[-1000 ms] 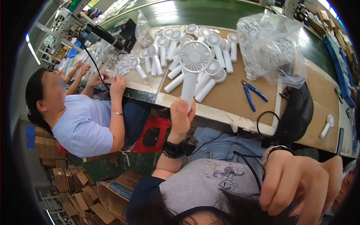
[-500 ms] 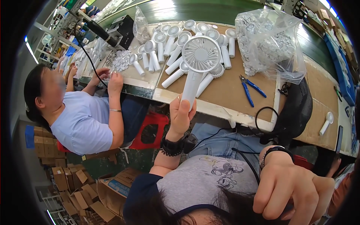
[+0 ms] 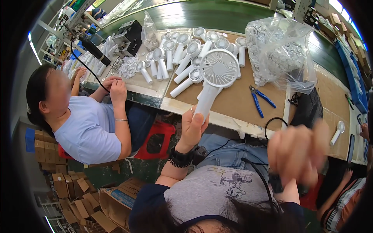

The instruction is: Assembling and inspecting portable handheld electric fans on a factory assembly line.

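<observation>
My left hand [image 3: 193, 130] is closed round the handle of a white handheld fan [image 3: 220, 69], held up over the table's front edge with its round grille at the top. To the right, my right hand [image 3: 298, 153] hangs in the air in front of my body, smeared by motion; whether its fingers hold anything I cannot make out. Behind the held fan lies a pile of several similar white fans [image 3: 182, 38]. Blue-handled cutting pliers [image 3: 256, 101] rest spread on the brown tabletop [image 3: 237, 105], right of the held fan.
A clear plastic bag [image 3: 279, 50] full of small white parts stands at the back right. On my left a co-worker [image 3: 87, 120] handles something small beside loose white pieces [image 3: 128, 66]. A black cable [image 3: 272, 121] loops at the table edge. One fan [image 3: 337, 133] lies far right.
The held fan has shifted right and a little lower, tilting more to the right. My right hand has moved up and away from the lower right corner, toward the table.
</observation>
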Demonstrator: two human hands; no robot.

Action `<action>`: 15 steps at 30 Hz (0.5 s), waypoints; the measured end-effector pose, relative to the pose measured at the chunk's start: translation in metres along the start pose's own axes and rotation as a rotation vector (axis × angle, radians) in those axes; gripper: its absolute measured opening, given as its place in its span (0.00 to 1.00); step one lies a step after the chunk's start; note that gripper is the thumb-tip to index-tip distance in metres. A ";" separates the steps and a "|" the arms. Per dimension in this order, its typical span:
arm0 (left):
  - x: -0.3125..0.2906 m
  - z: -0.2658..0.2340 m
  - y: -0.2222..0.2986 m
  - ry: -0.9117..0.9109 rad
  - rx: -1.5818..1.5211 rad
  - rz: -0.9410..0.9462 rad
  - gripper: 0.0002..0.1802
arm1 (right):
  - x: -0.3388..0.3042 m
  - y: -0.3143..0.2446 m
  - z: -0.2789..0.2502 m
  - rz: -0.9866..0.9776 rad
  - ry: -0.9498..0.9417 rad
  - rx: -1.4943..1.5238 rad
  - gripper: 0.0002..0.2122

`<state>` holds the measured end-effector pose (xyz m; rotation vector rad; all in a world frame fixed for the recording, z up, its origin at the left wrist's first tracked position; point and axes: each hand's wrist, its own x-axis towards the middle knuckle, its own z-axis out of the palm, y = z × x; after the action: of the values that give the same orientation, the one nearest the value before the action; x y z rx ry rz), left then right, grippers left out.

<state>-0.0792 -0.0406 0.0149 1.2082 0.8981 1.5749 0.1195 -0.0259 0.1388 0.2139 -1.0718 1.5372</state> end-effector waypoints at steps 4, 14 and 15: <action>0.000 0.016 0.010 0.041 0.158 0.009 0.30 | -0.014 0.045 -0.061 0.268 0.223 -0.320 0.06; 0.000 0.026 -0.015 -0.010 0.329 0.078 0.12 | -0.007 0.093 -0.059 0.381 0.108 -0.459 0.09; -0.001 0.029 -0.018 -0.002 0.349 0.066 0.13 | -0.007 0.094 -0.059 0.405 0.118 -0.401 0.09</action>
<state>-0.0471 -0.0361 0.0055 1.4943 1.1764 1.5079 0.0651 0.0219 0.0541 -0.3869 -1.3562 1.6218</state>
